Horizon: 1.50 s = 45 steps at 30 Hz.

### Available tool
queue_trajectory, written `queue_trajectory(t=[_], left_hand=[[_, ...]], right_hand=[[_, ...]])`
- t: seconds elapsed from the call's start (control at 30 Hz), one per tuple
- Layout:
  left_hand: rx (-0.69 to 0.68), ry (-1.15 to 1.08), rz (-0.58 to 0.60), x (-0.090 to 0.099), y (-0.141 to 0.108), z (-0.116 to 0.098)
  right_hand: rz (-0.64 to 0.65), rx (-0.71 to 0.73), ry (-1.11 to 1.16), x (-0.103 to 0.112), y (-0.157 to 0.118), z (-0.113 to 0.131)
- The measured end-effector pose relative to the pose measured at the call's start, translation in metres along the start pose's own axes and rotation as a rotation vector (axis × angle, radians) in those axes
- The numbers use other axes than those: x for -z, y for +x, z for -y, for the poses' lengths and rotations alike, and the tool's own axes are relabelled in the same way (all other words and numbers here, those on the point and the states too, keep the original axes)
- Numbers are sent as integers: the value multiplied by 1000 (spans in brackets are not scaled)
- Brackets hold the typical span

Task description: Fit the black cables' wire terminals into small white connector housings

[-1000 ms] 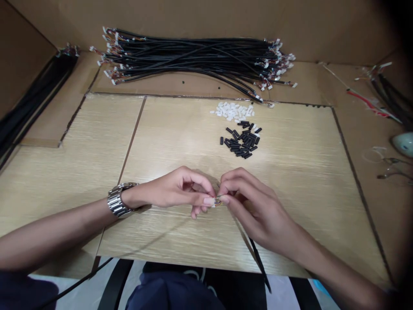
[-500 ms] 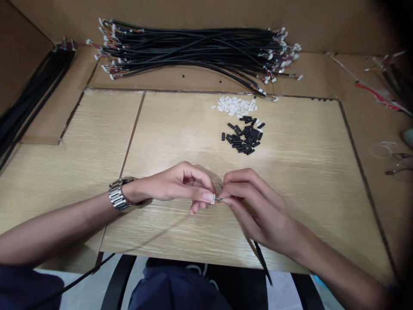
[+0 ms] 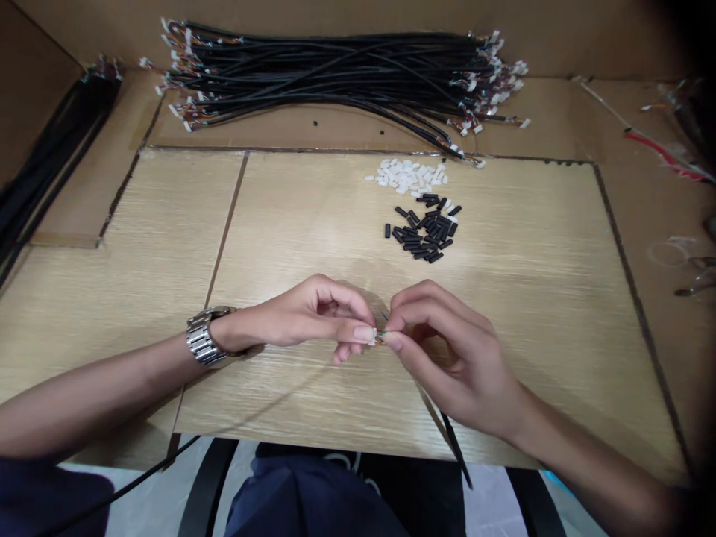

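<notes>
Between the thumb and fingers of my left hand (image 3: 330, 317) is a small white connector housing (image 3: 372, 336). Thin coloured wires (image 3: 381, 338) run out of its right side. My right hand (image 3: 453, 350) pinches these wires close to the housing, so the fingertips of both hands nearly meet over the table. A black cable (image 3: 456, 444) hangs below my right hand past the table's front edge. Another stretch of black cable (image 3: 151, 477) crosses the front edge at the lower left. How the cable joins the wires is hidden by my right hand.
Beyond my hands lie a pile of black sleeve pieces (image 3: 428, 231) and a pile of white connector housings (image 3: 411, 176). A bundle of black cables (image 3: 335, 74) with white end connectors lies along the back. More black cables (image 3: 56, 164) rest at the left on cardboard (image 3: 72, 216).
My right fingertips have shifted slightly up on the wires, closer to the white connector housing. My left hand keeps its hold. The whole view has tilted a little.
</notes>
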<state>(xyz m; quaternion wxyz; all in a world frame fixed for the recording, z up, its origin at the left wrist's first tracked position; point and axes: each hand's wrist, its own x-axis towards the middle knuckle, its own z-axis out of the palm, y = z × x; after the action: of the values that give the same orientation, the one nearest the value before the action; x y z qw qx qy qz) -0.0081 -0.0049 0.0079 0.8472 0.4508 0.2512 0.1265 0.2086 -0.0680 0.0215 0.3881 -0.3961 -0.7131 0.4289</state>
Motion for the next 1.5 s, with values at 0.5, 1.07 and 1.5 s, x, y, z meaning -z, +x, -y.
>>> queue_trajectory(t=[0.5, 1.07, 1.5], left_hand=[[-55, 90, -88, -8, -2, 2], [-66, 49, -110, -9, -1, 3], [-56, 42, -116, -10, -1, 3]], right_hand=[[-30, -6, -23, -1, -3, 2], [-26, -191, 278, -6, -1, -5], [-103, 60, -7, -11, -4, -5]])
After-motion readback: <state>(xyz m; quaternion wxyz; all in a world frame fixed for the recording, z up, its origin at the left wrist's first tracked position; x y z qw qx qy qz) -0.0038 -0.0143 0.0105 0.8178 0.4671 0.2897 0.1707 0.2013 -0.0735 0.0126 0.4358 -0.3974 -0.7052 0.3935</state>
